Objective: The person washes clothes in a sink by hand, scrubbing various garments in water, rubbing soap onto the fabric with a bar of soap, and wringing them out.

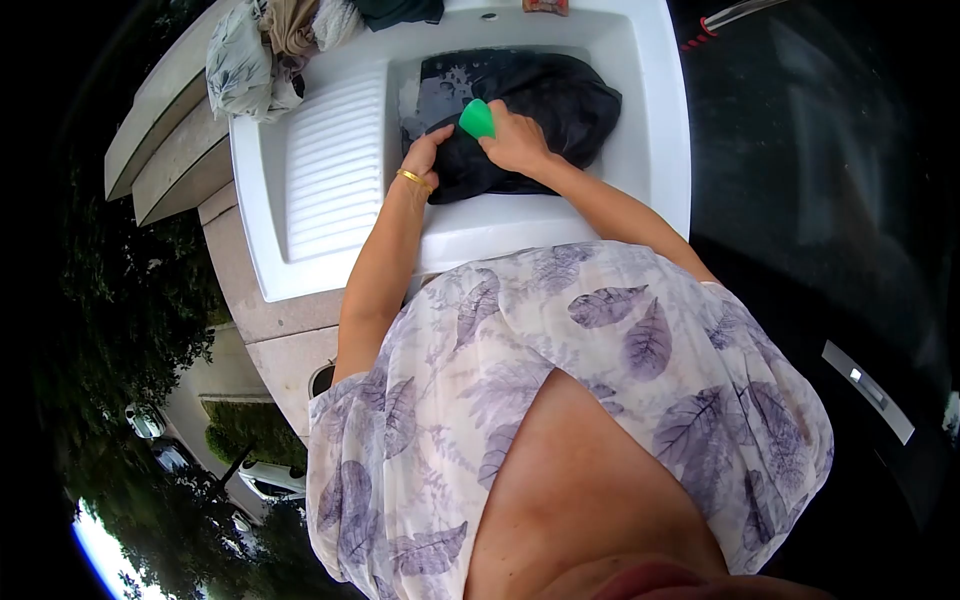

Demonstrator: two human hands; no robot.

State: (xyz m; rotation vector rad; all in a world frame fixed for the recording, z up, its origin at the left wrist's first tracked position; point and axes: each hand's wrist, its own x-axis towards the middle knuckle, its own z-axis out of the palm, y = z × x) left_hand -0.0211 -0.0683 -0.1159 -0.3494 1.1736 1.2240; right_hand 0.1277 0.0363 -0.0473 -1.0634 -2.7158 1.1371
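Observation:
A wet black cloth lies bunched in the water of the white sink's basin. My right hand is closed around a smooth, bright green object and holds it over the cloth. What kind of object it is, I cannot make out. On the left side of the basin, my left hand grips the edge of the cloth, thumb toward the green object. A gold bracelet circles the left wrist. Most of the left fingers are hidden.
The white sink has a ribbed washboard left of the basin. Several crumpled clothes hang over its upper left corner. A small red packet sits on the back rim. A metal spout with a red coil shows at upper right.

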